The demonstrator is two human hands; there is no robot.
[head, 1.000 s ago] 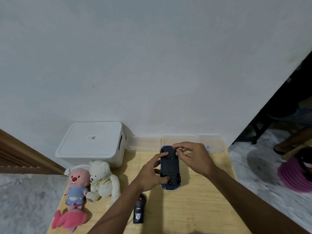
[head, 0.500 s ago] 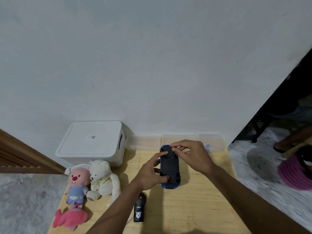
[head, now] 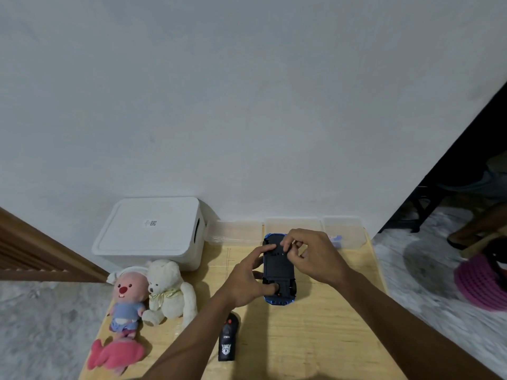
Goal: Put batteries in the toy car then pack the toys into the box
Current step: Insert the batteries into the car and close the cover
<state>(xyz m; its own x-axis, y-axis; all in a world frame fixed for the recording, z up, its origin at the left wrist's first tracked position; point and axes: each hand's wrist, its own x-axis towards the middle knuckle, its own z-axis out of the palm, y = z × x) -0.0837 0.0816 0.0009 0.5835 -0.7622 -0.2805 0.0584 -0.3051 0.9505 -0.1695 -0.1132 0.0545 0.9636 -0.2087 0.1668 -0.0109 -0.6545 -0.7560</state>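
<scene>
A blue toy car lies upside down on the wooden table, its black underside facing up. My left hand holds the car along its left side, thumb on the near end and a finger on the far part. My right hand has its fingertips curled onto the far part of the underside, pinching at something small there; what it is I cannot tell. A white lidded box stands at the back left. A pink plush and a white teddy bear sit in front of it.
A black remote control lies near my left forearm. A pink soft toy lies at the table's front left. Clear plastic containers line the wall behind the car, one holding a small blue item. Floor drops off on both sides.
My right fingers have curled in tighter over the far part of the car's underside. The car and my left hand stay almost where they were.
</scene>
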